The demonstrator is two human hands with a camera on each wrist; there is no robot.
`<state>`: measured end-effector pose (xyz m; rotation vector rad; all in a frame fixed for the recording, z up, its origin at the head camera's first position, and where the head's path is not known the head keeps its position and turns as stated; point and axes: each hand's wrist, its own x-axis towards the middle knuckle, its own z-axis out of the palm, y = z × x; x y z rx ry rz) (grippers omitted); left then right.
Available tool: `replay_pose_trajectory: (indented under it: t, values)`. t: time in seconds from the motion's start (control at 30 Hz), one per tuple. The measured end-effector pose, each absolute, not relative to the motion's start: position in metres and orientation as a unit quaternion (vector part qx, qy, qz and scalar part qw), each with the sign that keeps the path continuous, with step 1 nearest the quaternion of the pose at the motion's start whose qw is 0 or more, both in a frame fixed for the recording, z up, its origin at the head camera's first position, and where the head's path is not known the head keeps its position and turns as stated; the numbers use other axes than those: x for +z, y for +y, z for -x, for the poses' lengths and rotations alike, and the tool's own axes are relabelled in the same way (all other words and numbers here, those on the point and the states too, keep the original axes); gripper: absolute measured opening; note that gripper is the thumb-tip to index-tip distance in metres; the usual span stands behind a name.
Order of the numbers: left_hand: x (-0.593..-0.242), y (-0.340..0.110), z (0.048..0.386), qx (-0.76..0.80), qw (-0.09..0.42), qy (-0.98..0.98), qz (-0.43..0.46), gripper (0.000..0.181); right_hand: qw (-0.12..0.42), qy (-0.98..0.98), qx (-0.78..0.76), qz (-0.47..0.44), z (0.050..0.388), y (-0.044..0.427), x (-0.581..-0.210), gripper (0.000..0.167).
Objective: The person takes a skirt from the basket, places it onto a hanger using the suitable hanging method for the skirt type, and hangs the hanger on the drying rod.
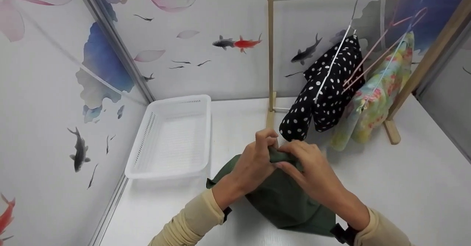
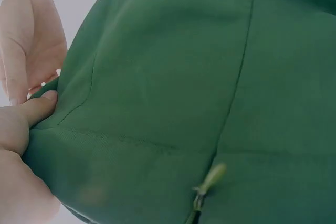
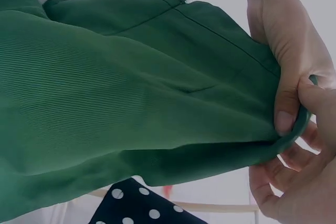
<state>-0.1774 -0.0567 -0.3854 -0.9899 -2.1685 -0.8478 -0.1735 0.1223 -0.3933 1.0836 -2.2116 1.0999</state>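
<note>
**Green garment [image 1: 283, 205] pinched at its edge**

Your left hand [image 1: 254, 165] and right hand [image 1: 314, 170], close together, pinch that edge; the rest drapes below them, toward you. You seem to be straightening it; the next move likely calls for even finger tension. Just beyond them hangs a dotted garment [image 1: 295, 123]; left, a basket [image 1: 209, 135].

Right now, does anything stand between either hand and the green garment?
Nothing visible does. The left hand and right hand both grip the green garment directly at its edge. The black polka-dot garment hangs from the rack just beyond the hands, not between them and the green one.
</note>
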Motion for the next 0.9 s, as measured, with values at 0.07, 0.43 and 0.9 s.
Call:
replay_pose_trajectory:
  t: [0.07,0.43,0.9]
  values:
    - [-0.388,-0.056,0.177,-0.318,0.296,-0.817,0.379,0.061,0.231,-0.794,0.397,-0.398,0.174,0.122,-0.396,0.029]
    - [-0.399,-0.081,0.192,-0.306,0.253,-0.845,0.358,0.034,0.298,-0.735,0.469,-0.39,0.18,0.132,-0.376,0.033]
    - [-0.419,-0.163,0.207,-0.305,0.227,-0.893,0.239,0.02,0.303,-0.71,0.597,-0.22,0.18,0.182,-0.337,0.012]
